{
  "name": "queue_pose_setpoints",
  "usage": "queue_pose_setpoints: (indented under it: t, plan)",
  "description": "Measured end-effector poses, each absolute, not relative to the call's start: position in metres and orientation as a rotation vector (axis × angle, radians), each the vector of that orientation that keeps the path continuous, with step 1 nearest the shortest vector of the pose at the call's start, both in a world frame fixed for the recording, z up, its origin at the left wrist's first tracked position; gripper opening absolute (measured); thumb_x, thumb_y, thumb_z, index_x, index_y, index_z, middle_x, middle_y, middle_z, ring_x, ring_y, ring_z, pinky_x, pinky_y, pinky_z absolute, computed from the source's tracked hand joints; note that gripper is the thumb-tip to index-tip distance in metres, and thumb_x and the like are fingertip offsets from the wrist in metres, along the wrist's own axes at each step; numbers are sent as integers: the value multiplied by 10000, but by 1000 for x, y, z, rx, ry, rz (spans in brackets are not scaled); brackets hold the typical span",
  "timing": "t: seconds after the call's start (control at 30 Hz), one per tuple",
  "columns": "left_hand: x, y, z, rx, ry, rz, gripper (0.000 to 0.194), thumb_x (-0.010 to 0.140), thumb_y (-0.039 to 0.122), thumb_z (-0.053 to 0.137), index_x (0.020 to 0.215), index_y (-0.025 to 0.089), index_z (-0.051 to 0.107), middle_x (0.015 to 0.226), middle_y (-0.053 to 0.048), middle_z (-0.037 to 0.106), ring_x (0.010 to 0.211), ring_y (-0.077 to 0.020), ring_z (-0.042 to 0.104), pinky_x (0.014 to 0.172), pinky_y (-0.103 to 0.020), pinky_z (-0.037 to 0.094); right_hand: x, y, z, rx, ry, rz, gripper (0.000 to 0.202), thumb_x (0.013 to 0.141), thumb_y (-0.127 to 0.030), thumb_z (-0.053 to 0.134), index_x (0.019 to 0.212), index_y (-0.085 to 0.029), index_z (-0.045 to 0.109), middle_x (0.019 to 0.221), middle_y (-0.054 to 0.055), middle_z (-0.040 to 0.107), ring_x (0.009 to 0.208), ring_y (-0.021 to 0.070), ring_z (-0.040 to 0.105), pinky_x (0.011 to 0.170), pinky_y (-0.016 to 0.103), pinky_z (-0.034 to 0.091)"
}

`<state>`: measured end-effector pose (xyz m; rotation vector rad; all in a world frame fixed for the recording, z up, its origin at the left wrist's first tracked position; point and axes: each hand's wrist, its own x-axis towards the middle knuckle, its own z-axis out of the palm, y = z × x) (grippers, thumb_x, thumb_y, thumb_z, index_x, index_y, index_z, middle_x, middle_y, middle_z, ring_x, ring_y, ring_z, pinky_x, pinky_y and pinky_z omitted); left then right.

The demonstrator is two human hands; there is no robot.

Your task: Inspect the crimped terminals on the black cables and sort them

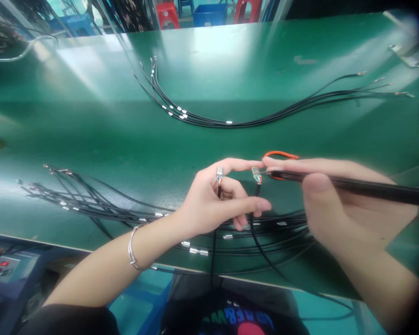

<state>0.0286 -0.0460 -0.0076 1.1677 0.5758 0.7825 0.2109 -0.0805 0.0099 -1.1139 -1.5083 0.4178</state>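
Note:
My left hand (220, 200) is closed on two black cables (214, 246), whose ends stick up past the fingers. One cable ends in a small metal connector (220, 174) near the base of the index finger. The other connector (255, 173) stands by the index fingertip, with fine coloured wires showing at its base. My right hand (349, 200) grips a slim black pen-like tool (363, 186) between thumb and fingers. The tool's thin tip is at the second connector's wires; whether it touches them I cannot tell. A thin orange strand (281, 153) curves around my right fingertips.
A bundle of black cables (101, 204) with white labels lies beneath my hands along the green table (202, 149). Another cable bundle (265, 122) curves across the far side. Red stools (167, 15) and a blue bin (210, 15) stand beyond the table.

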Motion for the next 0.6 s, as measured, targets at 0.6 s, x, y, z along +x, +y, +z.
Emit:
queue_pose_setpoints:
  t: [0.6]
  plan:
    - [29,-47,-6,1161,574,810,466,750,183,789,1143,154,540,618,3,682,430,-110,610,416,-159,507,213,-81,4,-1029,-1610,254,406,829,-13,590,1065,-315,724,1026,-99,725,913,128,678,738,271,564]
